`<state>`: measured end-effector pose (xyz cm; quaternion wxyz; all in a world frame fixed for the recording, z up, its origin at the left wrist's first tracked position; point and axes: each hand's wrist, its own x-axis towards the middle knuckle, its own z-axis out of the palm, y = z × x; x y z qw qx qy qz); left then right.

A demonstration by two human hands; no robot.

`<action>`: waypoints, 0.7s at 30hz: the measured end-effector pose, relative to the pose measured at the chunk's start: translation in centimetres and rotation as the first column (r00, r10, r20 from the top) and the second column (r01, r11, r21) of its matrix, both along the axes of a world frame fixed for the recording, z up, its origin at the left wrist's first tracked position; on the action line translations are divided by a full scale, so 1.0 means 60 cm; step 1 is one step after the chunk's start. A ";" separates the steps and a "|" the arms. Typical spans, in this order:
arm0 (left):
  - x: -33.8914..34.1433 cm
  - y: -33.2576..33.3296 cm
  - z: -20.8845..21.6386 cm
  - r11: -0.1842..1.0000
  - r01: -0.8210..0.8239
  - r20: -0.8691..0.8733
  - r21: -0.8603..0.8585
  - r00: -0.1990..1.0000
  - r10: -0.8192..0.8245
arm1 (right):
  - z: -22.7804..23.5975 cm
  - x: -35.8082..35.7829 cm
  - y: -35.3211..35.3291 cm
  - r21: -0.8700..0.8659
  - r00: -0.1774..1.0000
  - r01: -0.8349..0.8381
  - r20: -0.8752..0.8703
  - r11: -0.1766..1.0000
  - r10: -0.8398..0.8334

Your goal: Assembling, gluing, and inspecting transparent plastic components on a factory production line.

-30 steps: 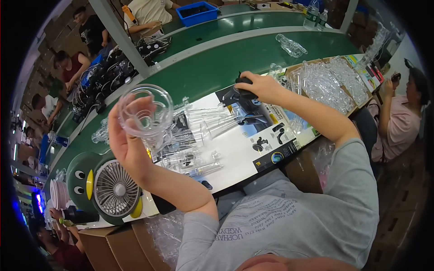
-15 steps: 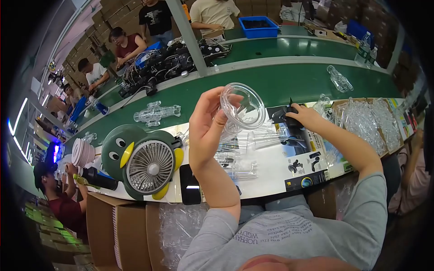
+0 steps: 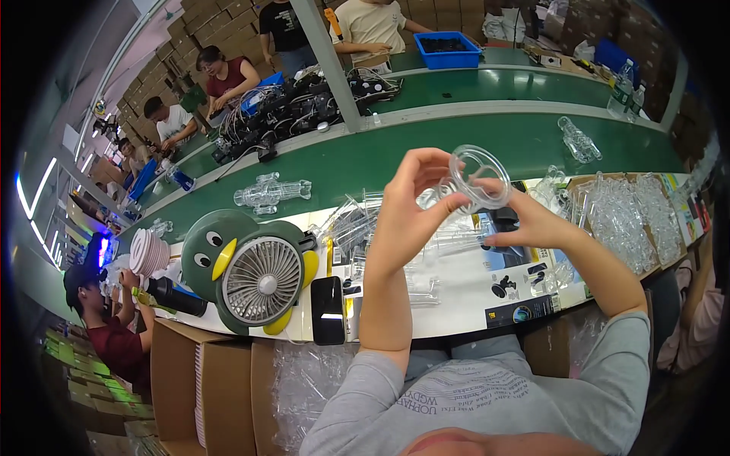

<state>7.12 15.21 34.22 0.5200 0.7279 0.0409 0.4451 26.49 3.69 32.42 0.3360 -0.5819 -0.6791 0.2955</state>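
Observation:
My left hand (image 3: 420,199) is raised over the table, its thumb and fingers closed on a clear plastic piece with a round, flared rim (image 3: 480,176). Close beside it is my right hand (image 3: 531,220), its thumb and fingers curved around a small black part (image 3: 503,217). Its fingertips are partly hidden behind the clear rim, and the exact kind of the black part cannot be made out. Below both hands, several clear plastic pieces (image 3: 422,289) lie on the white, printed cardboard (image 3: 456,313).
A green penguin-shaped fan (image 3: 262,277) and a black phone (image 3: 328,310) sit left. Clear parts fill a cardboard tray (image 3: 627,220) at right. Beyond runs a green conveyor (image 3: 365,163) carrying clear figures (image 3: 274,193). Open cartons (image 3: 179,380) stand below left; co-workers sit at the far line.
My left hand has moved right with the clear piece. The right hand has come up close to it, bringing the black part along. The view has shifted slightly.

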 end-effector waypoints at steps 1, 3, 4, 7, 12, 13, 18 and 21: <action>0.001 -0.003 0.002 0.998 0.044 -0.019 -0.033 0.999 -0.045 | -0.001 -0.007 -0.003 0.041 0.997 -0.031 -0.064 0.999 0.034; 0.007 -0.007 0.000 0.994 0.099 -0.020 -0.050 0.995 -0.100 | 0.007 -0.017 -0.010 0.085 0.999 -0.031 -0.036 0.996 0.035; 0.010 -0.009 -0.001 0.986 0.149 -0.018 -0.072 0.988 -0.151 | 0.009 -0.021 -0.012 0.124 0.999 -0.036 -0.008 0.992 0.038; 0.012 -0.019 0.002 0.967 0.205 -0.003 -0.150 0.978 -0.208 | 0.003 -0.029 -0.014 0.144 0.997 -0.055 -0.040 0.988 0.061; 0.012 -0.028 0.006 0.951 0.244 -0.045 -0.192 0.965 -0.257 | -0.017 -0.028 -0.011 0.148 0.992 -0.104 -0.052 0.984 0.112; 0.012 -0.030 0.005 0.948 0.234 -0.043 -0.217 0.968 -0.249 | -0.013 -0.027 -0.011 0.161 0.993 -0.117 -0.014 0.980 0.121; 0.007 -0.029 0.003 0.949 0.273 -0.080 -0.158 0.954 -0.288 | -0.015 -0.022 -0.016 0.213 0.987 -0.148 -0.032 0.966 0.158; 0.003 -0.032 0.006 0.953 0.275 -0.093 -0.126 0.953 -0.287 | -0.016 -0.022 -0.017 0.175 0.986 -0.163 0.001 0.971 0.166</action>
